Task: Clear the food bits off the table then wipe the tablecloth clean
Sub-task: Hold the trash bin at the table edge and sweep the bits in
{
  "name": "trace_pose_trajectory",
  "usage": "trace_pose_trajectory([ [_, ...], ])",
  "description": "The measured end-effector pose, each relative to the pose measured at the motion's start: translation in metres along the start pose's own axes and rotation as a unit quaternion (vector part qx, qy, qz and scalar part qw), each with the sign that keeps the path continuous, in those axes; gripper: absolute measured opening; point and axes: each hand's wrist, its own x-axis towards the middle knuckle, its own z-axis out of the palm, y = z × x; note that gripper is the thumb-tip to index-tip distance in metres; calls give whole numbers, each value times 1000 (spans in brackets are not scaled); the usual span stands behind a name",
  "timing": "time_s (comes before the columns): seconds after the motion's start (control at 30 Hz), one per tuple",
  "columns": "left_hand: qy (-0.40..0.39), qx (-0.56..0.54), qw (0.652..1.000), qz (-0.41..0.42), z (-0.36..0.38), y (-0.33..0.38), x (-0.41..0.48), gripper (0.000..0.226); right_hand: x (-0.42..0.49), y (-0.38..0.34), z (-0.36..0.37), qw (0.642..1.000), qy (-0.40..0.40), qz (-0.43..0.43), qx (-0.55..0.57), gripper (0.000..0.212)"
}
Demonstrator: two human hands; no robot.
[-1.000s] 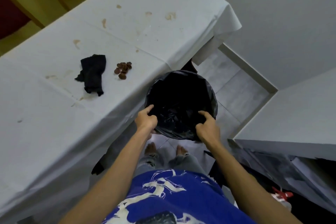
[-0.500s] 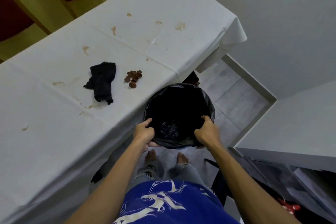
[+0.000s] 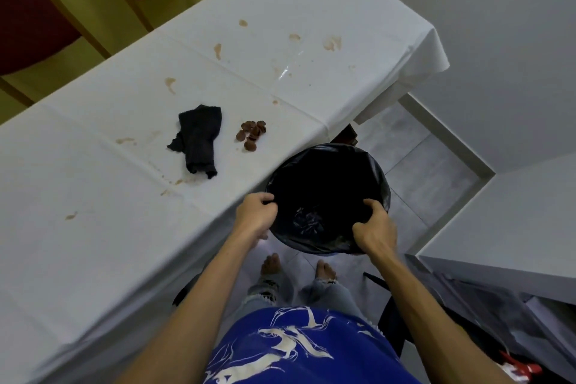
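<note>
Now, left hand (image 3: 255, 212), right hand (image 3: 375, 231), fingers (image 3: 371, 204) curled round bin (image 3: 327, 147) rim; seemingly lifted

The food bits (image 3: 252, 135) are a small heap of round, flat brown pieces lying on the white tablecloth (image 3: 93, 227), close to its near edge. The tablecloth covers the whole tabletop, shows fold creases and hangs over the sides. Brown stains (image 3: 332, 42) are scattered across it, several toward the far corner and a few smears nearer. A crumpled black rag (image 3: 199, 137) lies just left of the food bits, apart from them. A round bin (image 3: 378, 171) lined with a black bag is just beside the tabletop's edge, near the food bits, with the left hand (image 3: 257, 215) and right hand (image 3: 375, 231) gripping its near rim
</note>
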Motion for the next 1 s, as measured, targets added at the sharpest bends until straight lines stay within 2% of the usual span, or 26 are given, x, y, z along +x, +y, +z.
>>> trace_pose_trajectory([
  [0.13, 54, 60, 995, 58, -29, 26, -1, 37, 2, -10, 3, 1000, 0, 0, -7, 71],
  [0.23, 120, 25, 987, 106, -56, 42, 4, 32, 1, -17, 2, 1000, 3, -5, -20, 71],
  [0.33, 223, -9, 965, 140, -81, 50, 17, 40, 0, -23, 0, 1000, 0, -3, -28, 67],
  [0.43, 293, 34, 943, 155, -96, 51, 40, 47, -3, -26, -2, 1000, -1, 4, -27, 65],
  [0.57, 249, 198, 943, 96, -105, 37, 69, 55, -8, -22, 1, 1000, 0, 13, -24, 65],
  [0.63, 234, 241, 937, 98, -108, 29, 78, 55, -9, -20, 3, 1000, 7, 14, -24, 67],
  [0.8, 216, 260, 932, 130, -115, 30, 89, 59, -10, -14, 10, 999, 26, 8, -27, 70],
  [0.9, 221, 259, 931, 130, -125, 34, 95, 46, -11, -12, 13, 999, 27, 14, -26, 71],
  [1.0, 224, 208, 939, 156, -134, 43, 101, 41, -10, -12, 13, 999, 28, 11, -21, 72],
])
